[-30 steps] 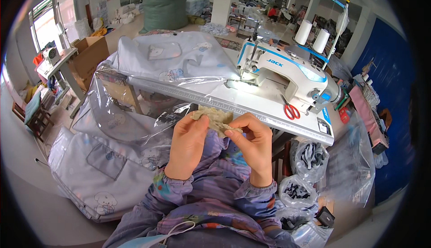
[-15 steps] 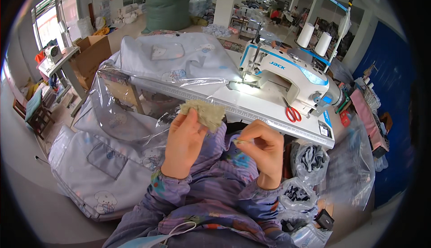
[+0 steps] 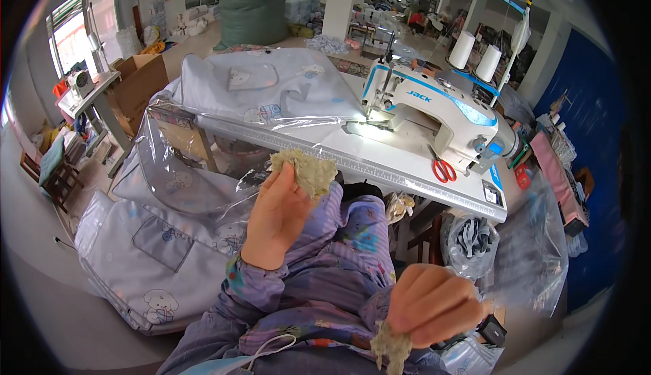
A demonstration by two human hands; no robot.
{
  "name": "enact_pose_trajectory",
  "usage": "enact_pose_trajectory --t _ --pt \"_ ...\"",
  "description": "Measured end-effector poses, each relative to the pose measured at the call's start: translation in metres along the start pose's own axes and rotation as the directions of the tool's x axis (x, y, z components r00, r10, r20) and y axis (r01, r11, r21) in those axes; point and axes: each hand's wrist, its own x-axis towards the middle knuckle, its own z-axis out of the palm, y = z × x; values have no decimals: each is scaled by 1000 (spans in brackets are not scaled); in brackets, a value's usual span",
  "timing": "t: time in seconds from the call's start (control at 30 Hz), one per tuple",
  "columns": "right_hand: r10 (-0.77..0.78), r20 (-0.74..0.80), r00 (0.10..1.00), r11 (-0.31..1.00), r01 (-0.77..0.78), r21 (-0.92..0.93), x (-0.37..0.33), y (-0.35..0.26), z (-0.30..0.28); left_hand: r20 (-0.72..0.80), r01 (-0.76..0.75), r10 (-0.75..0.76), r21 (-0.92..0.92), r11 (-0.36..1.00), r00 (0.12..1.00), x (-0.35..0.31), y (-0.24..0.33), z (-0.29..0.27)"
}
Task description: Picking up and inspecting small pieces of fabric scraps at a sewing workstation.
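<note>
A rough, pale green flat piece with ragged edges (image 3: 310, 173) is pinched in my left hand (image 3: 272, 218), held up in front of the sewing table's edge. Its exact kind is not clear; it looks dry and crumbly. Low on the right, beside my lap, my right hand (image 3: 437, 305) is closed, palm turned down. From under its fingers hangs a smaller torn greenish piece (image 3: 391, 349) of the same look.
Ahead stands a white sewing machine (image 3: 441, 110) with its lamp lit, red-handled scissors (image 3: 444, 169) beside it. Grey printed fabric (image 3: 271, 83) with clear plastic covers the table's left, and more panels (image 3: 163, 253) hang on my left. A bag of dark strips (image 3: 469, 243) stands at right.
My right hand has moved from near the left one down and right to beside my lap, with a torn piece now showing under it. My left hand stays nearly in place.
</note>
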Motion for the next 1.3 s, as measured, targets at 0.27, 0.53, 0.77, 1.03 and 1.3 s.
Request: enact_pose_trajectory --t 0.27,0.53,0.77,1.03,1.3 --pt "-70 21 997 987 66 147 17 -10 22 61 230 -222 -308 923 973 0 0 1" --pt "-87 -29 996 912 92 400 22 -13 31 46 241 -239 -308 920 970 0 -1 -1" --pt "-37 38 999 954 24 299 18 -12 22 39 268 -273 -366 891 961 0 0 -3" --pt "-71 -4 997 947 69 313 17 -12 28 -57 288 -324 -331 899 944 -1 1 10" --pt "-104 1 995 918 96 386 19 -11 32 -94 276 -314 -287 917 945 -1 1 12"
